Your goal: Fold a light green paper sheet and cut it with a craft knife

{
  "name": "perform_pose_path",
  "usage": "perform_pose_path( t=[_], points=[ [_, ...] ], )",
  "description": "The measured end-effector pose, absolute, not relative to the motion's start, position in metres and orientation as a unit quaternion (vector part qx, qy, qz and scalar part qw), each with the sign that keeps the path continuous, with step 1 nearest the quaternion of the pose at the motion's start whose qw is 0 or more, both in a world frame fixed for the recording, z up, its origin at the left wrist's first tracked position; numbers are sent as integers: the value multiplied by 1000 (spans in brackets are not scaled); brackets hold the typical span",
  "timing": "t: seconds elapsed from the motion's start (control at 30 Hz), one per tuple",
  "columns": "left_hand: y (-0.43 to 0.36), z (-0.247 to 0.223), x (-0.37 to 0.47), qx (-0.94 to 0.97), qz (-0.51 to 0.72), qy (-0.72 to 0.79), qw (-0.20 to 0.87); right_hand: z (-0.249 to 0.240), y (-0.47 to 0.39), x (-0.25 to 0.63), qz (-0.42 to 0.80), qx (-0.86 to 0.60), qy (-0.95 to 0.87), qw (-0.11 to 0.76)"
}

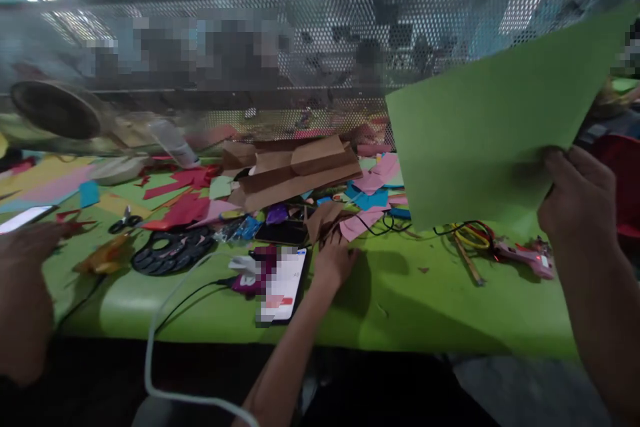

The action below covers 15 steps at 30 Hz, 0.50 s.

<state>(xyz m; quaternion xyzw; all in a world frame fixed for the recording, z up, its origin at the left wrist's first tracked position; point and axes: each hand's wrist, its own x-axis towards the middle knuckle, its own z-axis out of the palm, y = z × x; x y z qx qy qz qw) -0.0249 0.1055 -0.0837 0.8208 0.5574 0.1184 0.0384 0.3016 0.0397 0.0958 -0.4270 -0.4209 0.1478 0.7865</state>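
My right hand [580, 190] is closed on a large sheet of green paper [480, 127], gripping its lower right edge. The sheet is held up above the table, tilted, with its far right corner raised highest. My left hand [336, 259] rests on the green tabletop [400, 303], fingers stretched forward and slightly apart. Its fingertips touch or lie beside a crumpled brown paper scrap [323, 219]; which of these I cannot tell. Close by lie pink paper scraps [361, 221] and a phone with a lit screen [287, 283]. Under the sheet is a pink glue gun [525, 259].
Folded brown paper [300, 170] and red scraps [185, 210] lie at the back. Black scissors [125, 220] and a black palette-like tray [173, 250] are to the left. Another person's hand [30, 247] is at far left. A white cable [153, 347] crosses the front edge. Behind stands a perforated metal panel [330, 73].
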Motion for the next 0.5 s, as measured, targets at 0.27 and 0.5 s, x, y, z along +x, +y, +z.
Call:
perform_pose_path(
  t=[0.27,0.5],
  points=[
    [34,-87,-55,856,149,494,41,78,15,324,109,-401,-421,806],
    [-63,-101,16,957,100,237,134,79,-13,357,-10,-409,-409,816]
  ],
)
